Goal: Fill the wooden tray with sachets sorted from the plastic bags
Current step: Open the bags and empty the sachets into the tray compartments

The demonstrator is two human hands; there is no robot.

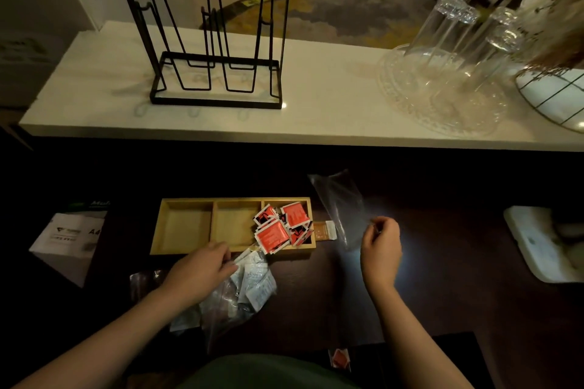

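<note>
The wooden tray (232, 226) lies on the dark worktop (442, 262), long axis running left to right, open side up. It has three compartments in a row. The left and middle compartments hold nothing; the right one is heaped with red sachets (281, 227), some overlapping its front rim.

Just right of the tray, a brown sachet (324, 230) lies against its end wall. The right hand (380, 241) pinches the lower edge of an empty clear plastic bag (339, 205), held up right of the tray. The left hand (202, 268) rests at the tray's front wall, fingers closed on the mouth of a plastic bag of white sachets (249, 284) lying in front of the tray.

Behind the tray, a white shelf (316, 98) carries a black wire rack (218, 41) and upturned glasses (448, 41). A white paper ream (68, 240) stands left of the tray.
</note>
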